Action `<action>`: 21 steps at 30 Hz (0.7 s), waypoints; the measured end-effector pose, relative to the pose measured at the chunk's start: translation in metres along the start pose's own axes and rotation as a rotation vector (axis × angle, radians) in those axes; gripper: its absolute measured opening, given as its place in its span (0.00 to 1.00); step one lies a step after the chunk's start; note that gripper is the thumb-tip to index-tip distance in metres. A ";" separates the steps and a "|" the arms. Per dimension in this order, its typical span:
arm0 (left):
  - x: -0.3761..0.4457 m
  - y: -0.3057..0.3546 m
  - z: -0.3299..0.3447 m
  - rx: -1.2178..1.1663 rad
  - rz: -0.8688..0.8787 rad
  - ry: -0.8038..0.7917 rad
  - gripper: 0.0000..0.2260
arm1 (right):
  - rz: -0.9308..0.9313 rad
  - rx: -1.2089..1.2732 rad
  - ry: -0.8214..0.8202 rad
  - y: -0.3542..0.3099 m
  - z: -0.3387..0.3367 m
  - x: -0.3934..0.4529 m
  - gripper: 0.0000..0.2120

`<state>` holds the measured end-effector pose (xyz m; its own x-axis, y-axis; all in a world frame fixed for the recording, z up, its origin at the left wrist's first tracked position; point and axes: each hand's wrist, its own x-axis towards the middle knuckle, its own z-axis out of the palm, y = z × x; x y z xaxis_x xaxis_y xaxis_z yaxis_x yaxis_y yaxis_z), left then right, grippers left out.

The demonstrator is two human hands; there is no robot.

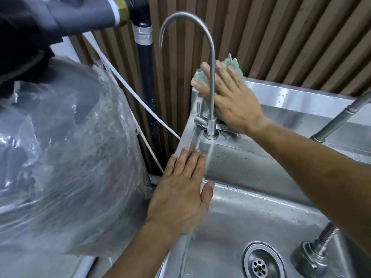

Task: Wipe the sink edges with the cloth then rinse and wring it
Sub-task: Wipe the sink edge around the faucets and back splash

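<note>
Up at the back left corner of the stainless steel sink, the right hand is pressing a cloth flat against the raised back edge. Its fingers are spreading wide and lying open over the fabric rather than curling round it, so the cloth is being pinned under the palm and not gripped. The cloth is looking pale green, thin and crumpled; a pointed fold is sticking up above the fingertips against the brown slatted wall, another patch is showing beside the little finger side at the left, and a darker, damp-looking bit is peeking out below the wrist near the tap base. Most of it is hiding under the hand.

A slim gooseneck faucet is rising from the sink corner and crossing in front of that hand, with its small lever standing upright just to the left.

The left hand is resting flat and empty on the left rim of the sink, fingers straight and together, thumb lying out along the inner edge over the basin. Water droplets are dotting the basin walls, and the round drain is sitting low in the bowl beside a second tap fitting. Left of the sink, a large grey tank wrapped in clear plastic film is filling the view.
</note>
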<state>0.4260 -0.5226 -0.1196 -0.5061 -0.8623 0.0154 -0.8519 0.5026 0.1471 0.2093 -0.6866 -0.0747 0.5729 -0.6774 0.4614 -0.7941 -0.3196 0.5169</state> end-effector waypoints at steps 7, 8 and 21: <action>0.000 0.001 -0.005 -0.007 0.008 -0.035 0.32 | 0.173 0.022 0.012 -0.002 0.001 -0.036 0.27; 0.001 0.000 -0.007 -0.021 0.001 -0.022 0.32 | 0.208 0.024 0.012 -0.006 0.001 -0.035 0.27; 0.037 -0.016 0.000 -0.029 0.043 0.019 0.30 | 0.145 0.021 -0.009 0.001 -0.002 -0.055 0.28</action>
<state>0.4206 -0.5622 -0.1209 -0.5392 -0.8412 0.0406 -0.8250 0.5373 0.1750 0.1778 -0.6482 -0.0979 0.4500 -0.7233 0.5238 -0.8726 -0.2313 0.4302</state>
